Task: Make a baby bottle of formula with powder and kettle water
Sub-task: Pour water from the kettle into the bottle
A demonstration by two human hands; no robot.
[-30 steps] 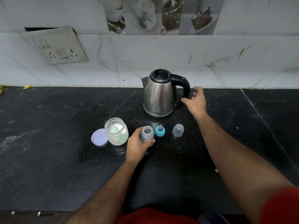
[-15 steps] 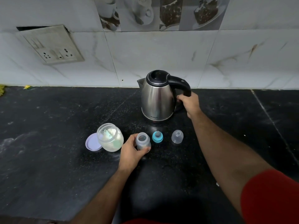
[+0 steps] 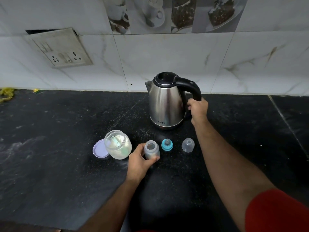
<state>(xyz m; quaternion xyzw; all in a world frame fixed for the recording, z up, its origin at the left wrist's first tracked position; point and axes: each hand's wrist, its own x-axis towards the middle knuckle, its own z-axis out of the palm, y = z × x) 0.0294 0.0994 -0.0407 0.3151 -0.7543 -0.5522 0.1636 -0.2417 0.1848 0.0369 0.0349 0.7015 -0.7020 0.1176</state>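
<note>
A steel kettle (image 3: 164, 104) with a black lid and handle stands on the black counter (image 3: 58, 148) near the wall. My right hand (image 3: 198, 108) grips the lower part of its handle. My left hand (image 3: 139, 160) holds the small open baby bottle (image 3: 151, 150), which stands upright on the counter. Left of it is an open glass jar of white powder (image 3: 118, 144) with a green scoop inside. Its lilac lid (image 3: 99, 150) lies beside it. The teal nipple ring (image 3: 166, 144) and the clear cap (image 3: 188, 144) stand to the right of the bottle.
A tiled wall rises behind the kettle, with a socket plate (image 3: 61, 48) at the upper left. Yellow scraps (image 3: 6, 94) lie at the counter's far left. A seam (image 3: 287, 121) runs across the counter on the right.
My right hand reached the kettle and closed round its handle. The left hand kept hold of the bottle. The camera tilted slightly.
</note>
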